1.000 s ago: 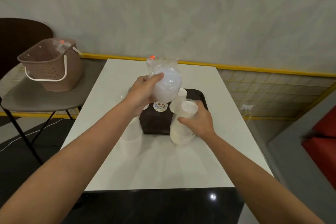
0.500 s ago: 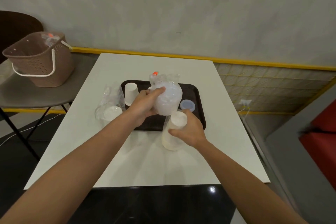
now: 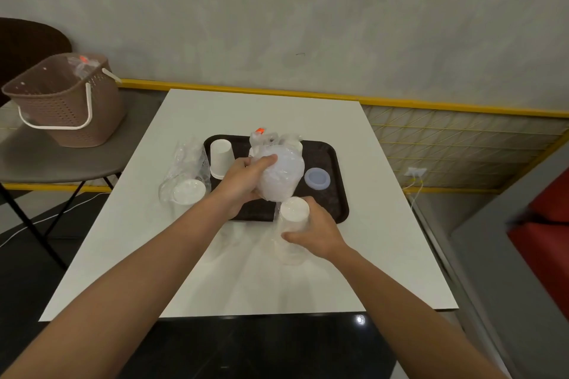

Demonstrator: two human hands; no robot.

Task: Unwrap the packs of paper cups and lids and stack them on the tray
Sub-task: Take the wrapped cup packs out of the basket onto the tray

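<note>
A dark tray (image 3: 334, 191) lies on the white table (image 3: 264, 283). My left hand (image 3: 243, 181) grips a clear plastic pack of lids (image 3: 281, 175) tied with an orange band, held above the tray. My right hand (image 3: 314, 231) holds a wrapped pack of white cups (image 3: 293, 221) standing at the tray's front edge. A stack of unwrapped paper cups (image 3: 221, 158) stands upside down on the tray's left part. A bluish lid (image 3: 317, 178) lies on the tray at the right. Another wrapped pack (image 3: 186, 178) lies on the table left of the tray.
A brown perforated basket (image 3: 66, 104) with a white handle and some plastic wrap inside sits on a grey chair (image 3: 52, 163) to the left. A grey wall with a yellow rail runs behind the table. A red seat (image 3: 548, 224) is at the right.
The view has tilted down, so the whole tray shows. My left hand has lowered the pack of lids toward the tray. My right hand stays on the cup pack.
</note>
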